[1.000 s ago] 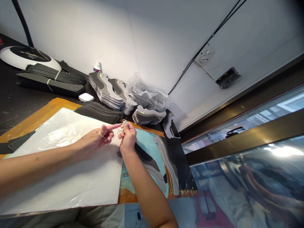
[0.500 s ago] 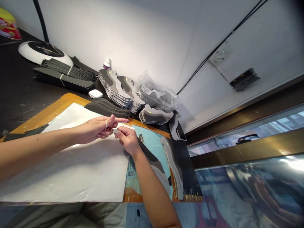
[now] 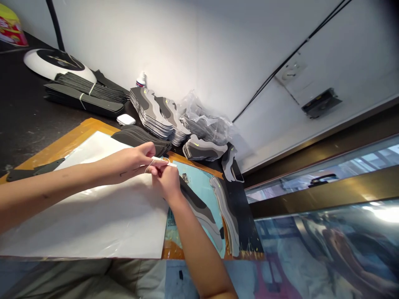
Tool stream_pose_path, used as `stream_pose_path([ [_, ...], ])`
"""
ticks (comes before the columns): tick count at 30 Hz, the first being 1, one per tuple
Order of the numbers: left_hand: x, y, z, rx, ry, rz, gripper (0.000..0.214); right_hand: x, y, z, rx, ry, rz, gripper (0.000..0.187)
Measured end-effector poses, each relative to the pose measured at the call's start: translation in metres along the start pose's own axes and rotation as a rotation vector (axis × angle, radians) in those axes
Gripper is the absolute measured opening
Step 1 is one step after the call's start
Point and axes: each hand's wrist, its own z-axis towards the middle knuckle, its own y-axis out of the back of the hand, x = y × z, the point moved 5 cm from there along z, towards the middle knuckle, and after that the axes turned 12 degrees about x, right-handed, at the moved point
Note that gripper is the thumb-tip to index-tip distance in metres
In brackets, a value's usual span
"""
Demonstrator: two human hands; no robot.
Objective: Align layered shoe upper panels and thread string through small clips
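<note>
My left hand point(image 3: 141, 160) and my right hand point(image 3: 168, 180) meet above the white sheet point(image 3: 118, 220). A thin white band point(image 3: 150, 165), like a rubber band or string, runs round the fingers of my left hand, which are closed. Part of it makes a small loop near the tip of my left index finger. My right hand is closed at the same spot, seen from its back. Its fingertips are hidden, so what they pinch is partly out of sight. Just right of my right hand lies a dark and grey curved shoe piece point(image 3: 202, 207) on the light blue surface point(image 3: 199, 176).
Behind the hands stand stacks of grey shoe pieces point(image 3: 149, 112), a dark stack point(image 3: 140, 139) and a clear plastic bag point(image 3: 205, 122). Banded black strips point(image 3: 84, 97) lie by the lamp base point(image 3: 59, 64). More curved pieces point(image 3: 226, 216) line the right edge, near a window point(image 3: 327, 236).
My left hand has turned over and moved right, its fingers closing in against my right hand. The band is now drawn closer round the fingers. The stacks stay as they were.
</note>
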Motion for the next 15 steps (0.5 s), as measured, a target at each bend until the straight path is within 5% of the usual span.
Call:
stream_pose_path([
  [4, -0.007, -0.012, -0.004, 0.021, -0.122, 0.293, 0.041, -0.010, 0.017, 0.000, -0.159, -0.127, -0.101, 0.022],
  [10, 0.015, -0.044, -0.011, -0.103, 0.180, -0.458, 0.071, -0.016, 0.032, -0.008, -0.410, -0.062, 0.107, 0.034],
  [15, 0.019, -0.057, -0.004, -0.094, 0.241, -0.810, 0.065, -0.017, 0.014, -0.006, -0.454, -0.058, 0.627, 0.032],
])
